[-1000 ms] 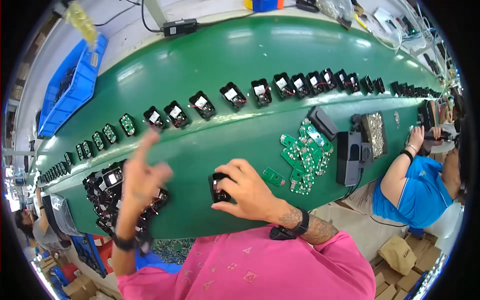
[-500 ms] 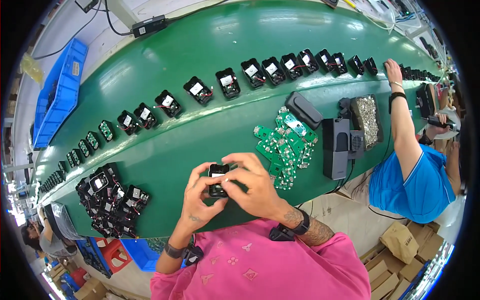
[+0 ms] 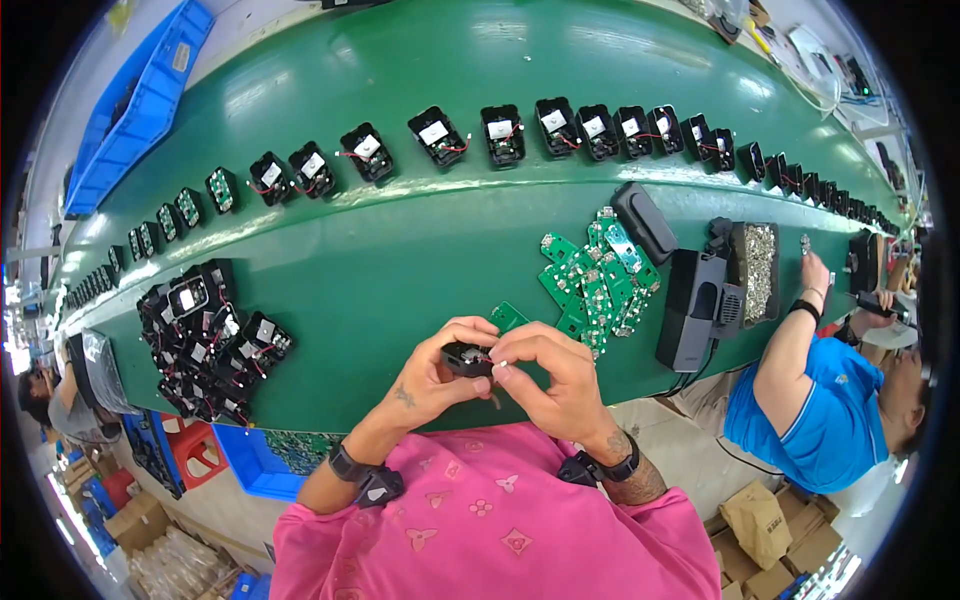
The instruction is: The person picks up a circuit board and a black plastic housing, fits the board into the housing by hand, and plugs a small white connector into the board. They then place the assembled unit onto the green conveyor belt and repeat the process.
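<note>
My left hand (image 3: 432,378) is closed around a small black plastic housing (image 3: 462,356), tilted on its side just above the near edge of the green table (image 3: 360,300). Thin wires come out of the housing. At its right end my right hand (image 3: 560,380) pinches what looks like a small white wire plug (image 3: 499,366) between thumb and forefinger. The fingers hide much of the housing's inside. Just beyond my hands lies a single green circuit board (image 3: 507,316). To its right spreads a heap of similar circuit boards (image 3: 595,280).
A pile of wired black housings (image 3: 205,350) lies at left. Beyond runs a curved row of open housings (image 3: 502,135). At right are a grey device (image 3: 690,310), a black case (image 3: 645,222) and a tray of small metal parts (image 3: 757,270). A co-worker's hand (image 3: 815,275) is near the tray.
The view has shifted. The housing has been tipped over in my left hand, and my right fingers now pinch at its end. The co-worker's hand has drawn back from the row toward the metal parts.
</note>
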`<state>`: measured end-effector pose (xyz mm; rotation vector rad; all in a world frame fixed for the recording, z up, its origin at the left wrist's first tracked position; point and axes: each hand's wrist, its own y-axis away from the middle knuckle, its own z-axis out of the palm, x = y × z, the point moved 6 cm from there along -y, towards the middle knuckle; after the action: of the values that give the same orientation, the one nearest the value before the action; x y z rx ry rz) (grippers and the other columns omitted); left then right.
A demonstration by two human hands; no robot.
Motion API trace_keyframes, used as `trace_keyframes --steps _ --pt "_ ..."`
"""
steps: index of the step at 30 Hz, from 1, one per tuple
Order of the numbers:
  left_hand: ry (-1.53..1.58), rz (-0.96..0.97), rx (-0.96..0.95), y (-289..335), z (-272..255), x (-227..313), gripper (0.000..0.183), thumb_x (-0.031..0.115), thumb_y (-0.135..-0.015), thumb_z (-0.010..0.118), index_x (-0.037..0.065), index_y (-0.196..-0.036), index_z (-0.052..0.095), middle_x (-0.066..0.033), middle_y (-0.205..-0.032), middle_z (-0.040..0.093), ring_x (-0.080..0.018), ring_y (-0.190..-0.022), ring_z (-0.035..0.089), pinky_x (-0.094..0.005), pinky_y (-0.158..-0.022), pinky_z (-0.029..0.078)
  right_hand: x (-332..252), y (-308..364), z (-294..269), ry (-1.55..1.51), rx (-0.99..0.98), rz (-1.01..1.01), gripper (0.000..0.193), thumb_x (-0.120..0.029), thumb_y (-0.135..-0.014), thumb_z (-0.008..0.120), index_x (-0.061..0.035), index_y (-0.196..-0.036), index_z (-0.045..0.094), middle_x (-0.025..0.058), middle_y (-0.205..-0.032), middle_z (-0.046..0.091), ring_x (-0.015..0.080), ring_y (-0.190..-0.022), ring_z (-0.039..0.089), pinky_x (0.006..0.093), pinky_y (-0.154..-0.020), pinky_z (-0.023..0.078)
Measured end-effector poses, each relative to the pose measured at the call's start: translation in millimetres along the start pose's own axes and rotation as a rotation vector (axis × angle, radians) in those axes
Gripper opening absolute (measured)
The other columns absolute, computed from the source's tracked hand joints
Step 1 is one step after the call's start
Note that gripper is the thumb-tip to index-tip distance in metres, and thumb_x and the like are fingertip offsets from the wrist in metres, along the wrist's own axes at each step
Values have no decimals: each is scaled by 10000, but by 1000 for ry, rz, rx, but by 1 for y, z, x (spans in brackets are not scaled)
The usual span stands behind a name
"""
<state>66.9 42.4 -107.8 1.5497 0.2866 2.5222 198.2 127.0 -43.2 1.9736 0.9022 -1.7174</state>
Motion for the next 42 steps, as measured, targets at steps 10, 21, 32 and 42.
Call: trace_keyframes --steps 10,21,32,42 --pt "108 49 -48 18 -11 -5 294 40 -830 742 32 -1101 629 -136 -1320 499 -308 -1202 592 -397 -741 632 27 -1 0 707 52 117 415 -7 -825 704 -14 -1227 597 139 -995 627 229 -700 620 334 -614 497" --pt "88 -1 170 20 -35 10 99 103 -927 662 11 -965 651 -119 -1264 495 -233 -1096 630 -292 -695 608 36 -15 -2 -145 39 499 222 -4 -881 673 40 -1098 678 29 -703 632 81 -572 604 238 -519 506" --pt "6 100 253 9 -44 29 115 77 -941 645 -13 -1006 675 -156 -1376 411 -184 -810 716 -232 -604 566 32 -21 23 -486 75 570 171 -76 -957 649 -5 -805 617 0 -616 575 17 -410 431 181 -363 294" --pt "-327 179 220 4 -41 37 152 -48 -862 656 -24 -1012 676 -129 -1410 413 -153 -875 678 -235 -620 561 54 -29 36 -409 -147 681 220 -154 -933 715 -16 -795 614 -19 -578 575 12 -419 442 190 -367 309"
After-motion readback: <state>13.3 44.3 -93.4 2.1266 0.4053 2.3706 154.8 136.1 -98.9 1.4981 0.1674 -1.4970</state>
